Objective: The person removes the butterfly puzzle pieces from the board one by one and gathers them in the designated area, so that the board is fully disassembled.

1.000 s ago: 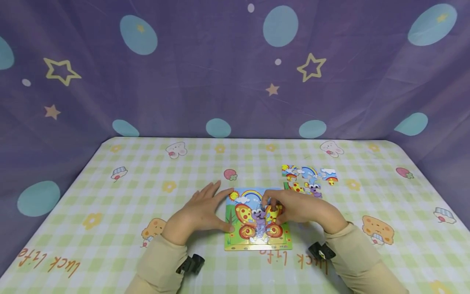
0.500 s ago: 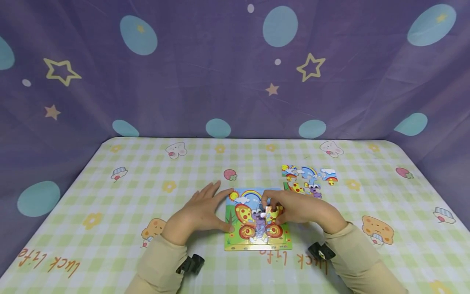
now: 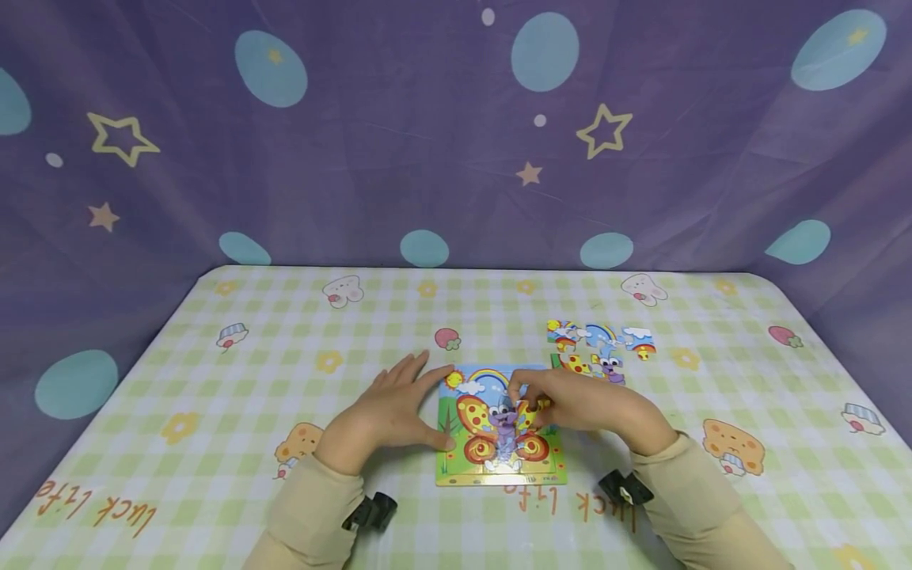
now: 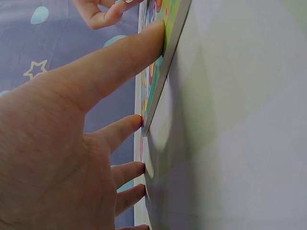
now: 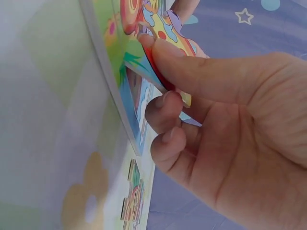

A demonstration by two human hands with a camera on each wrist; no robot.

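Observation:
A butterfly jigsaw board (image 3: pixel 463 479) lies on the table in front of me. My left hand (image 3: pixel 388 408) is spread at its left side, with the thumb on the board's edge and the index fingertip at its far left corner. The other left fingers reach down to the tablecloth. My right hand (image 3: pixel 577 400) pinches a yellow, red-spotted wing puzzle piece (image 5: pixel 169 29) between thumb and fingers, over the right part of the board. In the right wrist view this piece is tilted, with a gap under its near edge. The fingers hide part of it.
Several loose puzzle pieces lie behind my right hand, among them a sun piece (image 3: pixel 563 334), a rainbow piece (image 3: pixel 602 336), a cloud piece (image 3: pixel 639 340) and a face piece (image 3: pixel 609 370). A checked cloth (image 3: pixel 214 459) covers the table; a purple curtain (image 3: pixel 427 142) hangs behind.
The piece in my right hand has changed its tilt: the pale glare at its left edge half a second ago is gone. My right fingers shifted slightly; my left hand stays in place.

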